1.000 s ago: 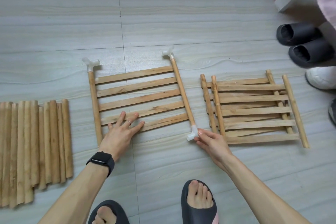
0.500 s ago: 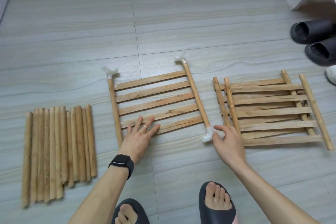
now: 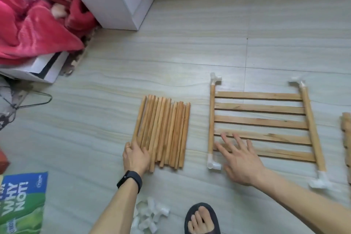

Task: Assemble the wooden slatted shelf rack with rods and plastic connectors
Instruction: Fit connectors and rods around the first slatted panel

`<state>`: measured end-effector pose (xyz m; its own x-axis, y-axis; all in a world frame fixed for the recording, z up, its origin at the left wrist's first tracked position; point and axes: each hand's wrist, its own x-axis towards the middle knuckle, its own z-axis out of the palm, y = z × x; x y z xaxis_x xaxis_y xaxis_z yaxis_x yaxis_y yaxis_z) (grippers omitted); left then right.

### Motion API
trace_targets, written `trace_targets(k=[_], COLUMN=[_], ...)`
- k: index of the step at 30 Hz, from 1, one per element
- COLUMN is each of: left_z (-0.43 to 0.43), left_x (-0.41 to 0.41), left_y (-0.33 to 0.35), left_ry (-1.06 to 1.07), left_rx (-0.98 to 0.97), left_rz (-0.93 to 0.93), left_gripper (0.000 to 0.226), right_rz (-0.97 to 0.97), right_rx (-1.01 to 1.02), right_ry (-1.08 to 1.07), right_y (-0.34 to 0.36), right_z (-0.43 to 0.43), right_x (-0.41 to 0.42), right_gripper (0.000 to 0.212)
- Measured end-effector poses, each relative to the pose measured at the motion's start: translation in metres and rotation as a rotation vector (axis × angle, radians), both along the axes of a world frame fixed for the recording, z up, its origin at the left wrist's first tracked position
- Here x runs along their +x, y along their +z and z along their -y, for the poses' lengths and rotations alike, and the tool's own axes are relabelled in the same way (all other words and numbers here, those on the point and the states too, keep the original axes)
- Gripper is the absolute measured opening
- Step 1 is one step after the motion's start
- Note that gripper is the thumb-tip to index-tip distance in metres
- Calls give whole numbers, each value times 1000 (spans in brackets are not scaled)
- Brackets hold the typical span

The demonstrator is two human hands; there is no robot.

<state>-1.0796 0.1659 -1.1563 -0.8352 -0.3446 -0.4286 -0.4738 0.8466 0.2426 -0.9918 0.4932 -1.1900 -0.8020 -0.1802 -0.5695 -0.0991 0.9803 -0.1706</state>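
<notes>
Rods point(image 3: 163, 133): loose bundle lying flat on the floor point(image 3: 171, 59), just left of the panel, long axes running away from the person.
Panel point(image 3: 262, 121): five slats between two side rods, flat on the floor, with a white connector point(image 3: 213, 165) on each corner.
Spare connectors point(image 3: 150, 214): small heap near the person's foot.
Left hand point(image 3: 135, 157): grip curled onto the near ends of the leftmost rods.
Right hand point(image 3: 241, 161): grip open, fingers point(image 3: 240, 141) spread over the panel's near-left corner; blur hides whether they touch it.
Handling: the rods look light, stiff and round, so they are likely to roll; the wood seems dry, not slippery.
Hold: pinch one rod near its end, or at mid-length for balance; lift the panel by a side rod, since the slats look thin.
</notes>
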Motion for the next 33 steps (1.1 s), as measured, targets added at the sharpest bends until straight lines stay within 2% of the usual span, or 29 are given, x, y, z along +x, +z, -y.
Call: trace_targets(k=[2, 6, 11, 15, 16, 18, 20, 22, 24, 26, 27, 28, 31, 33], left_z=[23, 46, 57, 50, 45, 21, -14, -55, -96, -126, -137, -144, -153, -156], left_x=[0, -3, -7, -6, -3, 8, 22, 39, 58, 74, 80, 84, 87, 84], left_y=[-6, -17, -26, -18, -14, -4, 6, 12, 10, 5, 1, -2, -11, -16], left_ry=[51, 99, 48, 43, -14, -222, -469, -708, -947, -1089, -1053, -929, -464, -375], left_rx=[9, -8, -103, -90, -81, -25, 15, 39, 129, 213, 242, 284, 395, 408], left_rz=[38, 93, 81, -37, -125, -337, -480, -518, -511, -441, -376, -290, -13, 50], left_gripper=[57, 59, 40, 34, 34, 32, 27, 26, 37, 44, 45, 48, 62, 55], right_rz=[78, 106, 151, 91, 6, -138, -52, 116, 105, 9, -37, -75, -131, -115], right_rx=[60, 97, 75, -4, -84, -324, -714, -1094, -1205, -1203, -1169, -1131, -1081, -1090], right_ry=[32, 66, 52, -18, -104, -424, -906, -1321, -1565, -1751, -1814, -1857, -1940, -1964], right_y=[-1, 3, 7, 17, 20, 29, 44, 53, 55, 53, 51, 49, 43, 35], right_z=[6, 10, 10, 7, 7, 9, 12, 10, -3, -23, -33, -42, -57, -56], right_x=[-3, 0, 0, -1, 2, 14, 24, 35, 45, 57, 65, 72, 96, 105], right_gripper=[79, 83, 91, 87, 83, 78, 79, 77, 52, 33, 29, 27, 27, 28])
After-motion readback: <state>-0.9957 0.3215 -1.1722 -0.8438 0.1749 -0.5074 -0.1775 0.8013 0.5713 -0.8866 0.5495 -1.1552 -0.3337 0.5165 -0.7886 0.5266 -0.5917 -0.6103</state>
